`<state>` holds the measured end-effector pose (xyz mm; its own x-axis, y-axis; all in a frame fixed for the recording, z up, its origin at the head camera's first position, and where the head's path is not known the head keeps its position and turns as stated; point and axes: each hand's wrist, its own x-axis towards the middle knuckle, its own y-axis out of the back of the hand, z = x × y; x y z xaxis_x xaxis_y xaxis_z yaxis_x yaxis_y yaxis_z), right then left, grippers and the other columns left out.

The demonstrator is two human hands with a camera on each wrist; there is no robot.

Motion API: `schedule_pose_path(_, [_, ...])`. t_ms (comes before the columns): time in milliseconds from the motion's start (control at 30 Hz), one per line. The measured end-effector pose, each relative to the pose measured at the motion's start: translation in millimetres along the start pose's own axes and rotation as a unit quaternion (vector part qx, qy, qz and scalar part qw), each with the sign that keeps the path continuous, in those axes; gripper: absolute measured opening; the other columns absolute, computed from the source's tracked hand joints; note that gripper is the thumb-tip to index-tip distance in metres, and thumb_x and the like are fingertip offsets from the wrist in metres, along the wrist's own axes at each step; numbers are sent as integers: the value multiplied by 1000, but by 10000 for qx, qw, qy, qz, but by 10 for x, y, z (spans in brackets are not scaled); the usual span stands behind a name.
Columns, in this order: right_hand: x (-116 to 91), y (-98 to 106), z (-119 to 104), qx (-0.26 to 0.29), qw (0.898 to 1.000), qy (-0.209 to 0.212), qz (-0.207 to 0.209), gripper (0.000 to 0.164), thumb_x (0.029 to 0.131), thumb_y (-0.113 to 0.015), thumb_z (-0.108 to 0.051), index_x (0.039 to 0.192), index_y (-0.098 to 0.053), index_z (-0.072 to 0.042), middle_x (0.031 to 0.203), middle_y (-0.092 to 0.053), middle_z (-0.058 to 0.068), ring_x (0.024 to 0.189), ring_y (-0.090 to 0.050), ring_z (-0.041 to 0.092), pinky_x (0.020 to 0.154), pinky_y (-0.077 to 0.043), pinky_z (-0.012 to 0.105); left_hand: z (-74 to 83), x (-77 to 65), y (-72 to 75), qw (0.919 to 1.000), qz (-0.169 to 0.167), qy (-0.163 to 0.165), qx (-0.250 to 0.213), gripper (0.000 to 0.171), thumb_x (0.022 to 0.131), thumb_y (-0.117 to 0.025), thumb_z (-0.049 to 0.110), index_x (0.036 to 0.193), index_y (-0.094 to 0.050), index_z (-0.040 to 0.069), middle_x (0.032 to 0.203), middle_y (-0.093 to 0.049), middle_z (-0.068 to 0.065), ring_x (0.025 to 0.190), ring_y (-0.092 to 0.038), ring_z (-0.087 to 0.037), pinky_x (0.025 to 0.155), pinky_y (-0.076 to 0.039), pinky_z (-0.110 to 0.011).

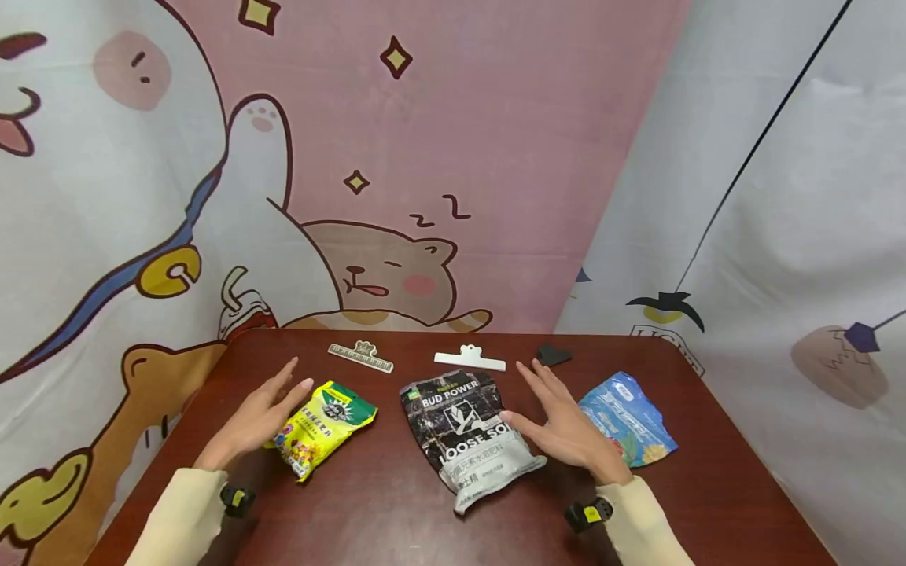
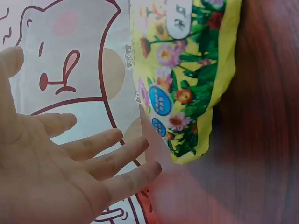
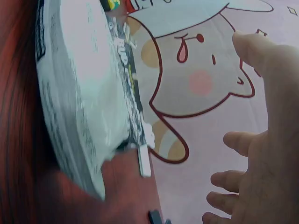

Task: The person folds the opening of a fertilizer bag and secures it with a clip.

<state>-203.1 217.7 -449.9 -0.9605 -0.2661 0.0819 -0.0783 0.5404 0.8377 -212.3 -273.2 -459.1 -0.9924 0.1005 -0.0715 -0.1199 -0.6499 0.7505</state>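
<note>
My left hand (image 1: 256,415) is held with fingers spread beside a yellow and green flower-printed bag (image 1: 320,434), whose left edge it partly covers in the head view. The left wrist view shows bare palm and a gap between the fingers and this bag (image 2: 187,84). Fingers extended and holding nothing, my right hand (image 1: 569,431) is between a black and grey "Loose Soil" bag (image 1: 460,424) and a blue bag (image 1: 630,420). It hides part of the blue bag. In the right wrist view the hand is apart from the grey lower end of the soil bag (image 3: 79,102).
Along the back of the dark red table (image 1: 375,519) lie a bag clip with a striped pattern (image 1: 361,358), a white bag clip (image 1: 469,360) and a small black clip (image 1: 554,355). A cartoon-printed cloth (image 1: 495,141) hangs behind the table.
</note>
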Motion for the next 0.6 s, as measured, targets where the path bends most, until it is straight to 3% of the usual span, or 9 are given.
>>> schedule_pose_path(333, [83, -155, -249, 453, 9987, 144, -195, 87, 93, -60, -69, 164, -20, -37, 174, -13, 1, 158, -19, 38, 115, -28, 74, -47, 45, 78, 9953, -367, 497, -742, 87, 101, -32, 73, 166, -11, 19, 168, -23, -25, 152, -24, -52, 116, -23, -75])
schedule_pose_path(600, [146, -274, -378, 883, 9950, 248, -393, 83, 94, -60, -66, 162, -20, -39, 173, -16, 2, 158, -20, 35, 117, -28, 71, -110, 91, 93, 9880, -440, 570, -1366, 91, 100, -34, 74, 166, -14, 16, 167, -26, -25, 147, -39, -48, 116, -37, -64])
